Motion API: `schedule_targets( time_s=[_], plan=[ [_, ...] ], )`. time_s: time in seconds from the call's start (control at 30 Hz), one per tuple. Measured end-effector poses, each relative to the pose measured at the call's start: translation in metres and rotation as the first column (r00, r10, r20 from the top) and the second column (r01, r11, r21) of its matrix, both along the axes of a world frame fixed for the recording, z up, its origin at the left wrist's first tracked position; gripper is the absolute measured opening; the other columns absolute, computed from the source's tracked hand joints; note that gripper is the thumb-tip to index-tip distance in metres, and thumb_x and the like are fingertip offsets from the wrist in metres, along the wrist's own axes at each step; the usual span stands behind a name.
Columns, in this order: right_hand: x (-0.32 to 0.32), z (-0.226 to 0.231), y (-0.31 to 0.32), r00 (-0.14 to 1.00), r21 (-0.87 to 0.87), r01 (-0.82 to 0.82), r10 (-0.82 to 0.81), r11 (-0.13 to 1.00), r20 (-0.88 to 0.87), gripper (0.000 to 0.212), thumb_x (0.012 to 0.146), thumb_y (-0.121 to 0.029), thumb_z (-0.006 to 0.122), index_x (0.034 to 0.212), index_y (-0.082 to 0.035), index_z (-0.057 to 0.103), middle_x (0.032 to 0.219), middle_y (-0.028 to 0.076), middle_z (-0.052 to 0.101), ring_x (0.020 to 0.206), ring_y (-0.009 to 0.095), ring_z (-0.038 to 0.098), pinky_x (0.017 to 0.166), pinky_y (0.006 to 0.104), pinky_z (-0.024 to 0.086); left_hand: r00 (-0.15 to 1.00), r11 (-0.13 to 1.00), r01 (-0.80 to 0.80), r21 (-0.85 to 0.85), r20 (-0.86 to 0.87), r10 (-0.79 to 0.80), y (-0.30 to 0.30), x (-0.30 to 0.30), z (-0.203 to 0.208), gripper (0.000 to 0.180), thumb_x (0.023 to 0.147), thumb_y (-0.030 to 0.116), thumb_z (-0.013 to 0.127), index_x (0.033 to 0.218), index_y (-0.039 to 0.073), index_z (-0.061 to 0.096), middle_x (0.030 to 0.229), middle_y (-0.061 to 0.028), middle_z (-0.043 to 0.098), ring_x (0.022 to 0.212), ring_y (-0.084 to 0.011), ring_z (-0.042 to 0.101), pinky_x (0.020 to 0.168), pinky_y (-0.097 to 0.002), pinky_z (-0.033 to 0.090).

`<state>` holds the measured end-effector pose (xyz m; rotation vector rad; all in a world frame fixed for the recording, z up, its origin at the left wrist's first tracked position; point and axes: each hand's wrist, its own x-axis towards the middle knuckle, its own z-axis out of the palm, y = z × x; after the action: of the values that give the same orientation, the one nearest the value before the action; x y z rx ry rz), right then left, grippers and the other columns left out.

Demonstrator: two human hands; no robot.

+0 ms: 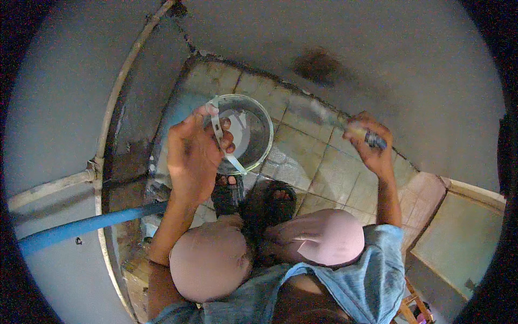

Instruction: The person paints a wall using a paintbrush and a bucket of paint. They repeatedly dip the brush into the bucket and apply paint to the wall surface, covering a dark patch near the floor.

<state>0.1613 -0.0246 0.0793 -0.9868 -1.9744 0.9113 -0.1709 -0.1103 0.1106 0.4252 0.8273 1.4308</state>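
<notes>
My left hand (197, 148) is closed around the pale strap handle (218, 129) of a round bucket (268, 146). Whitish material (241, 132) shows inside the bucket, partly hidden by my fingers. Out to the right, my right hand (372, 143) grips what looks like a paintbrush (376, 141), with a dark handle end and a yellowish part near the fingers. Its far end is smeared by motion and points left, close to the foot of the back wall, so I cannot tell whether it touches the wall.
Grey walls (388, 65) meet the stained tile floor (307, 148) in a dark, rough seam. Pale pipes (110, 108) run along the left wall, and a thick blue pipe (91, 224) reaches in below them. My sandalled feet (278, 200) stand below the bucket.
</notes>
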Motion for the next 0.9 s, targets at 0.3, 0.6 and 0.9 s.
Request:
schedule_targets(
  time_s=[0.3,0.6,0.9],
  plan=[
    [-0.053,-0.13,0.076,0.881,0.312,0.102,-0.232,0.945,0.412,0.041,0.073,-0.001,0.069,0.112,-0.01,0.066,0.103,0.017,0.063,0.095,0.038,0.061,0.078,0.0405,0.051,0.999,0.999,-0.042,-0.031,-0.019,0.041,-0.003,-0.004,0.003,0.045,0.089,0.048,0.047,0.11,0.008,0.054,0.095,-0.0072,0.05,0.08,-0.0184,0.044,0.072,-0.0331,0.035],
    [-0.062,-0.081,0.057,0.856,0.443,0.254,-0.413,0.86,0.312,0.047,0.066,0.008,0.066,0.111,-0.009,0.065,0.105,0.015,0.058,0.094,0.037,0.059,0.078,0.0393,0.05,0.999,1.0,-0.029,-0.002,0.014,0.029,-0.008,-0.015,0.0,0.043,0.09,0.045,0.047,0.11,0.006,0.053,0.097,-0.0084,0.049,0.081,-0.0185,0.044,0.073,-0.0324,0.036],
    [-0.079,-0.152,0.056,0.848,0.332,0.08,-0.239,0.94,0.473,0.047,0.069,0.005,0.067,0.113,-0.009,0.063,0.102,0.016,0.057,0.094,0.038,0.059,0.078,0.0424,0.05,1.0,1.0,-0.003,0.002,0.03,0.003,-0.004,-0.019,-0.004,0.043,0.09,0.044,0.047,0.112,0.007,0.052,0.1,-0.0085,0.049,0.082,-0.0184,0.044,0.073,-0.032,0.036]
  ],
)
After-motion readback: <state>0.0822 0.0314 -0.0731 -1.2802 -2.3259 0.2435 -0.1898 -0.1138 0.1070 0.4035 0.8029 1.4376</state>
